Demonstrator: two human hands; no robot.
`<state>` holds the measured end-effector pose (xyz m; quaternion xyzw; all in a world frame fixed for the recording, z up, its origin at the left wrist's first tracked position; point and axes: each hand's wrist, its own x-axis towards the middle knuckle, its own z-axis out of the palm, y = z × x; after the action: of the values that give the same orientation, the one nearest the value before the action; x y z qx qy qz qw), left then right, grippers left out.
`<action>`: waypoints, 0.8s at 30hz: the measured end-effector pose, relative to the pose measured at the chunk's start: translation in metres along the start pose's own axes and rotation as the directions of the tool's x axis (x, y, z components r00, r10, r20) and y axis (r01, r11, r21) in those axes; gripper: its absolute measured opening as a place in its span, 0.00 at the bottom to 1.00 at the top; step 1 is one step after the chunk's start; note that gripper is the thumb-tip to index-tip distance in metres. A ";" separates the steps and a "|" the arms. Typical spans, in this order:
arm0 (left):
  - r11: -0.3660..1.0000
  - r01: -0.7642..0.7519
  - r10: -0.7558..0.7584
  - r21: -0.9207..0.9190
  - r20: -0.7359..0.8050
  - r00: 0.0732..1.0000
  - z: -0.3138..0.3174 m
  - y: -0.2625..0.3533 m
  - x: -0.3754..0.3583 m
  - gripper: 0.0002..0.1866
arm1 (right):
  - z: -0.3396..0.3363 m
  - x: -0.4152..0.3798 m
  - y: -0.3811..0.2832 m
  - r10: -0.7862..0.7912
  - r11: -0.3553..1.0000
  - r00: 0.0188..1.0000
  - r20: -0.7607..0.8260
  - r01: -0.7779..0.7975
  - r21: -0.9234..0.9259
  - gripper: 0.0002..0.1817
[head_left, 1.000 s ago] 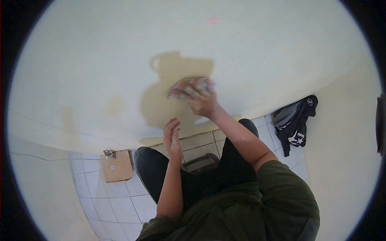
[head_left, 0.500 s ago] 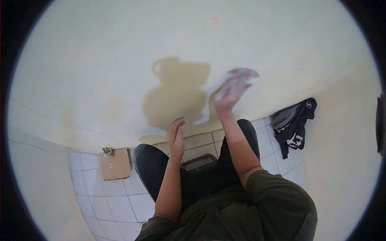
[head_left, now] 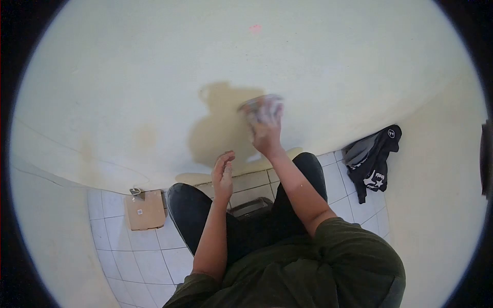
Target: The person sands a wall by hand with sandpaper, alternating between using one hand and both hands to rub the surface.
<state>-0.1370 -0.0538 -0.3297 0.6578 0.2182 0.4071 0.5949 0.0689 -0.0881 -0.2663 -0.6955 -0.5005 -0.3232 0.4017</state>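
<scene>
Right hand [head_left: 266, 126] clutches blurred cloth [head_left: 264, 100] against wall [head_left: 328, 66], seemingly flattened for contact; your left hand [head_left: 223, 177] hangs empty, loosely curved, near knee [head_left: 181, 197], likely staying clear.

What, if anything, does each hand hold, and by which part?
The right hand holds a cloth by its near part, the far edge showing beyond the hand; blur hides the exact grip. The left hand holds nothing.
</scene>
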 end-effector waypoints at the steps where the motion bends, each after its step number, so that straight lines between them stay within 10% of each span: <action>1: 1.000 0.006 -0.006 0.003 0.006 1.000 0.000 0.000 0.001 0.15 | -0.004 -0.003 0.008 -0.049 0.997 0.990 0.134 0.056 -0.047 0.29; 2: 1.000 -0.001 0.001 0.012 0.005 1.000 0.000 0.001 0.003 0.15 | -0.003 -0.004 0.014 -0.093 0.989 0.960 0.265 0.119 -0.084 0.29; 5: 1.000 -0.007 0.007 0.028 -0.008 1.000 -0.001 0.001 0.003 0.15 | -0.003 0.026 0.001 0.313 0.949 0.864 -0.394 -0.266 0.170 0.28; 11: 1.000 -0.024 0.025 0.015 -0.020 0.999 -0.008 -0.001 0.002 0.15 | -0.005 -0.006 0.021 -0.160 0.986 0.983 0.090 0.164 -0.042 0.25; 14: 1.000 -0.009 0.009 0.000 -0.033 0.999 -0.009 -0.002 0.001 0.15 | 0.001 0.021 0.004 0.408 0.912 0.778 -0.478 -0.330 0.242 0.26; 16: 1.000 0.003 -0.003 -0.015 -0.029 1.000 -0.006 0.005 0.001 0.15 | 0.009 -0.001 -0.001 0.102 0.987 0.967 -0.233 -0.069 0.146 0.26; 20: 1.000 0.003 -0.003 0.002 0.013 1.000 -0.006 -0.002 0.004 0.15 | 0.004 -0.018 0.028 -0.164 0.982 0.952 0.257 0.183 -0.050 0.27; 22: 1.000 0.007 -0.007 -0.011 0.003 1.000 -0.004 -0.001 0.003 0.15 | 0.000 0.005 0.020 0.174 0.981 0.958 -0.226 -0.149 0.121 0.27; 24: 1.000 -0.002 0.002 0.000 0.006 1.000 -0.004 0.001 0.002 0.15 | 0.013 0.020 0.017 0.428 0.901 0.739 -0.520 -0.310 0.302 0.28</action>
<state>-0.1391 -0.0505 -0.3281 0.6592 0.2157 0.4057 0.5953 0.0915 -0.0711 -0.2592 -0.6078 -0.2361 -0.3803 0.6558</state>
